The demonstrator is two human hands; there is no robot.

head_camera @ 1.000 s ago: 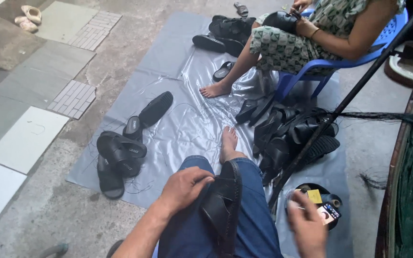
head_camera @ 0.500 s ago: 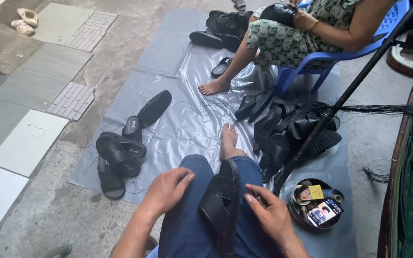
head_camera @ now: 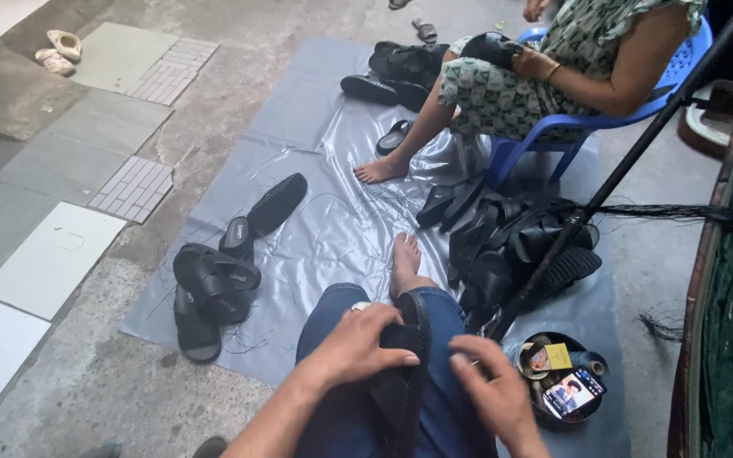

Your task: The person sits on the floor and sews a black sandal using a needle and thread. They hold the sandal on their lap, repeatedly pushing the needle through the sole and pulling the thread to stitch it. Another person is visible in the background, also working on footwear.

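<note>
We sit w/ a black sandal (head_camera: pixel 400 373) laid along our near lap so it stays steady, left hand (head_camera: pixel 356 346) clamped on its edge, right hand (head_camera: pixel 492 392) loose-fingered beside it, near a round tray (head_camera: pixel 526 392) at right.

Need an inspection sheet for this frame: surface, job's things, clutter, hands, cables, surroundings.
Surface: grey plastic sheet on concrete floor.
Job's things: black sandal lying on the person's lap.
Clutter: sandal pile at left; second sandal heap at right; round tray with phone and small items.
Hands: left hand grips the sandal; right hand beside it, holding nothing visible.
Cables: nothing seen.
Surroundings: seated co-worker on blue chair; black pole leaning across.
</note>
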